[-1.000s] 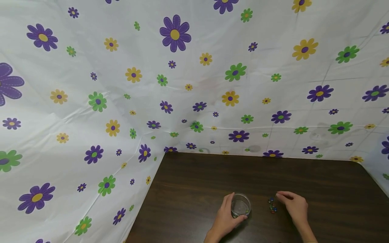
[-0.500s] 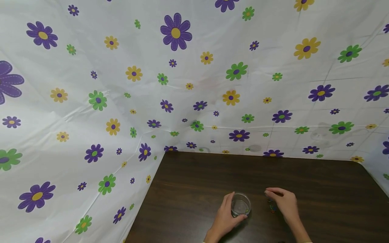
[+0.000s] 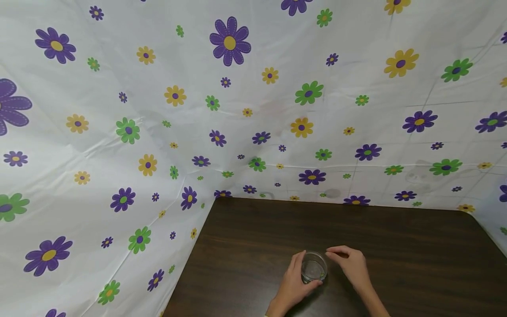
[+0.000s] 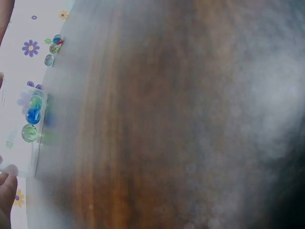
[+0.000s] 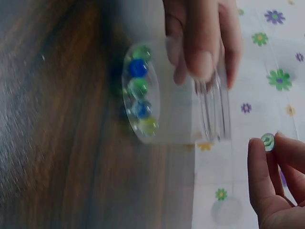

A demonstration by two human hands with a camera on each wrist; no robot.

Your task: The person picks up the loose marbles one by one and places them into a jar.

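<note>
A clear round jar (image 3: 314,267) stands on the dark table, with my left hand (image 3: 293,281) curled round its left side. Several glass marbles, green, blue and yellowish, lie on the jar's bottom; a blue marble (image 5: 138,68) shows among them in the right wrist view. My right hand (image 3: 354,267) is just right of the jar's rim and pinches a clear green marble (image 5: 268,141) between thumb and fingertips. In the left wrist view, loose marbles (image 4: 55,49) lie on the table beyond the jar; in the head view the right hand and forearm cover their spot.
The dark wooden table (image 3: 245,246) reaches back to a white curtain (image 3: 261,119) printed with purple, green and yellow flowers. The curtain also runs along the table's left side.
My right hand has moved left from beside the loose marbles to the jar's rim, with a marble in its fingertips. My left hand and the jar have stayed in place.
</note>
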